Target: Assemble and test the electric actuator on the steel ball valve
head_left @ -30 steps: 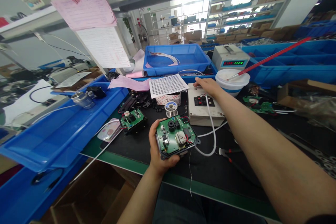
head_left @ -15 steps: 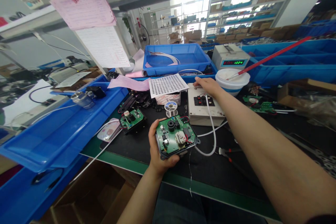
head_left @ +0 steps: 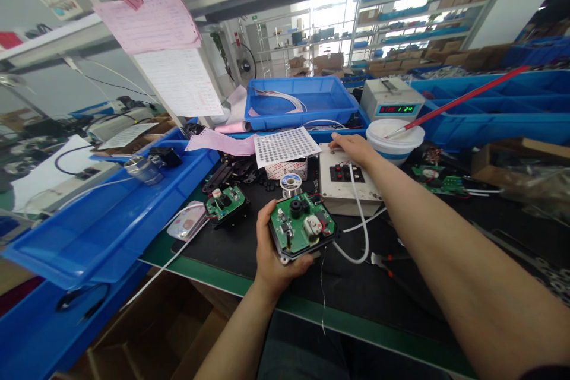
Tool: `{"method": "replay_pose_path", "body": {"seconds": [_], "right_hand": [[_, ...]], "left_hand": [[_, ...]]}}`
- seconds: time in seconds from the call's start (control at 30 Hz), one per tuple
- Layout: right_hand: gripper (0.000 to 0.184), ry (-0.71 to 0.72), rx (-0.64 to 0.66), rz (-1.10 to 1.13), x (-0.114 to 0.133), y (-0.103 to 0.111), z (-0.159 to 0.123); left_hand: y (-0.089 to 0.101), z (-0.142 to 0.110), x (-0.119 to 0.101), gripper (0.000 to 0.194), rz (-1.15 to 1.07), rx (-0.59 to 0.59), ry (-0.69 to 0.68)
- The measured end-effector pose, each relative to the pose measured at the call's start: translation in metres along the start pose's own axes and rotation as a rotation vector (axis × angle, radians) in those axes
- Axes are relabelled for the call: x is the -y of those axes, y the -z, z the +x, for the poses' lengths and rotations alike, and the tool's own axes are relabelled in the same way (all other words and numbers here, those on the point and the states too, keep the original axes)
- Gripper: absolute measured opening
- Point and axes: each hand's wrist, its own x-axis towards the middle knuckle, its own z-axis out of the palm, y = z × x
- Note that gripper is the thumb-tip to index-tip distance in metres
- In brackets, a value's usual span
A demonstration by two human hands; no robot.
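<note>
My left hand [head_left: 270, 255] is wrapped round an open-backed housing with a green circuit board [head_left: 303, 227], held up above the bench. The board carries a round black part, a white part and red wires. My right hand [head_left: 354, 147] reaches over to the far left corner of a pale switch box [head_left: 333, 190], fingers stretched out over its top and holding nothing I can see. A white cable [head_left: 366, 231] runs from the black terminals on this box down towards the housing. Left of my left hand lies a second green circuit board [head_left: 229, 205].
A solder spool [head_left: 291, 184] stands behind the held board. Pliers [head_left: 378, 258] lie to the right. Behind stand a white tub [head_left: 394, 145] with a red-handled brush, a power supply [head_left: 392, 101] with lit digits, and a blue tray [head_left: 303, 110]. Another blue tray [head_left: 89, 225] is left.
My left hand and the housing have shifted slightly right, and the board has tilted a little. The power supply's lit digits look different. My right hand stays at the switch box.
</note>
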Motion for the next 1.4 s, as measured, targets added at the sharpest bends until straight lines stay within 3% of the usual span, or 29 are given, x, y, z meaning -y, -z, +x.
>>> {"method": "replay_pose_path", "body": {"seconds": [0.1, 0.3, 0.67, 1.13, 1.4], "right_hand": [[0.043, 0.007, -0.001, 0.005, -0.002, -0.001, 0.001], [0.043, 0.018, -0.007, 0.023, -0.007, -0.002, 0.002], [0.043, 0.020, -0.028, 0.093, -0.014, -0.003, 0.006], [0.044, 0.003, -0.020, 0.119, -0.024, -0.005, 0.010], [0.043, -0.011, -0.025, 0.105, -0.018, -0.003, 0.006]], "left_hand": [[-0.009, 0.017, -0.007, 0.081, 0.124, -0.035, 0.106], [-0.021, 0.057, -0.007, 0.072, 0.141, -0.095, 0.340], [-0.009, 0.093, 0.012, 0.047, -0.239, -0.198, 0.604], [-0.003, 0.091, 0.041, 0.049, -0.467, -0.262, 0.568], [0.002, 0.091, 0.052, 0.049, -0.513, -0.231, 0.570]]}}
